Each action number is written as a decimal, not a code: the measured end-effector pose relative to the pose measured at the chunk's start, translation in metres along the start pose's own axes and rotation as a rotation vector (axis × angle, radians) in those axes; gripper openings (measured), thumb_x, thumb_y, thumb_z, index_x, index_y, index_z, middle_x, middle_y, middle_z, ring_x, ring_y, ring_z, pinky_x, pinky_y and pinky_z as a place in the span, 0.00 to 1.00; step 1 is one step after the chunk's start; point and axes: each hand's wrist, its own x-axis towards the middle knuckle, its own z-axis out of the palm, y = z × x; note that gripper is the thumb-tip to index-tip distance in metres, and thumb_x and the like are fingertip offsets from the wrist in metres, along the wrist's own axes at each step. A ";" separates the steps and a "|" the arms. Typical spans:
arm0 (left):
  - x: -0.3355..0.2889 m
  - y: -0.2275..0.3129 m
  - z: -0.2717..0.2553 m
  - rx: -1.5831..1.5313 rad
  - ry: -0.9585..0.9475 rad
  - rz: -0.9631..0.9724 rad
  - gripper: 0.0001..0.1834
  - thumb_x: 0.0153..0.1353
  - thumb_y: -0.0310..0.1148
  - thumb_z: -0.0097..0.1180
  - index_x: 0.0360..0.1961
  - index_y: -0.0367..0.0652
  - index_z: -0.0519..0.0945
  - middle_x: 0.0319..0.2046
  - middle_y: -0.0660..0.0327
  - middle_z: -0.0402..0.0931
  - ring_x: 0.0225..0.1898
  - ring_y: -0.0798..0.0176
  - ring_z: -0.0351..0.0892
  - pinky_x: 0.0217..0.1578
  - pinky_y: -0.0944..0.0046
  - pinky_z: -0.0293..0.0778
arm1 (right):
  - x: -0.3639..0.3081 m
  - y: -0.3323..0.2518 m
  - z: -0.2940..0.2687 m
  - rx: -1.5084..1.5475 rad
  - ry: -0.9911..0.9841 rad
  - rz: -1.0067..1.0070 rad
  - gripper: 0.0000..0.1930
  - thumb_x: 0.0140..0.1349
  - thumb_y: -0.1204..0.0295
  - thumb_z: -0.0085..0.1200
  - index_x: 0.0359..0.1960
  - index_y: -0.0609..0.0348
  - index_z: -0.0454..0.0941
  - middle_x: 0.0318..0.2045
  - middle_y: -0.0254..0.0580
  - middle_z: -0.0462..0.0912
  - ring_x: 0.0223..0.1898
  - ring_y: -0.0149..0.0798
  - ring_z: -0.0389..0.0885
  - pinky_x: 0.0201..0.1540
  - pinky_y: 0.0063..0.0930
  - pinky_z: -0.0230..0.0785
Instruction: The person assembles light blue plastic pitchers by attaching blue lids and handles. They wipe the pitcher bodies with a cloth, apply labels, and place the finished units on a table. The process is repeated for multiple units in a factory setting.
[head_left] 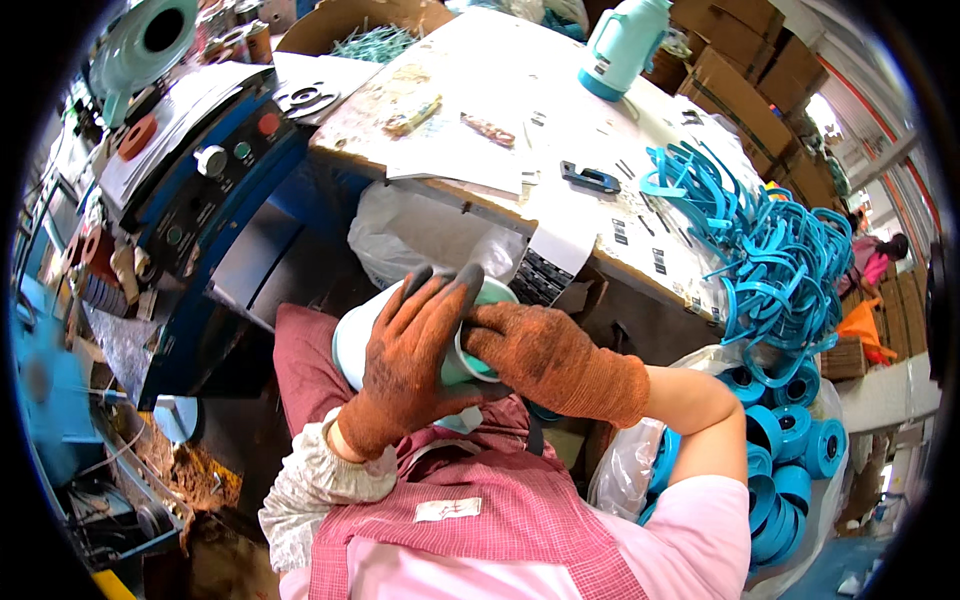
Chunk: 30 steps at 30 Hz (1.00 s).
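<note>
A pale mint, hollow cylindrical jug body (352,338) lies tilted across my lap, its open end toward the right. My left hand (410,365), in a stained orange work glove, is pressed over its side with the fingers laid along it and holds it. At the open end, my right hand (540,358), gloved alike, has its fingers curled over the rim. Those fingertips are partly hidden, so any small piece under them cannot be made out.
A white worktable (450,100) stands ahead, bearing a mint jug (625,45), a dark handle piece (590,178) and a heap of blue handles (780,250). Blue round collars (790,430) fill a bag at right. A control panel (215,165) stands left.
</note>
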 end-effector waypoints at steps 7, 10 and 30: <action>0.004 0.012 0.016 0.007 -0.057 0.031 0.52 0.32 0.50 0.75 0.57 0.29 0.68 0.54 0.45 0.71 0.57 0.45 0.70 0.62 0.42 0.57 | -0.016 0.016 -0.011 0.209 -0.181 0.082 0.13 0.54 0.69 0.54 0.40 0.62 0.75 0.38 0.46 0.78 0.39 0.47 0.80 0.41 0.34 0.75; -0.008 0.020 0.026 0.015 -0.124 0.073 0.49 0.34 0.51 0.74 0.56 0.32 0.70 0.54 0.47 0.72 0.58 0.45 0.70 0.62 0.42 0.57 | -0.030 0.037 -0.008 0.406 -0.423 -0.081 0.18 0.57 0.66 0.53 0.47 0.62 0.74 0.43 0.48 0.78 0.45 0.50 0.78 0.49 0.36 0.72; 0.057 -0.278 -0.059 -0.584 -0.304 -1.023 0.20 0.66 0.48 0.49 0.39 0.41 0.79 0.33 0.67 0.77 0.36 0.73 0.72 0.37 0.74 0.67 | -0.075 0.397 0.090 -0.424 0.123 1.060 0.30 0.57 0.47 0.55 0.63 0.25 0.64 0.59 0.33 0.69 0.61 0.41 0.62 0.65 0.51 0.43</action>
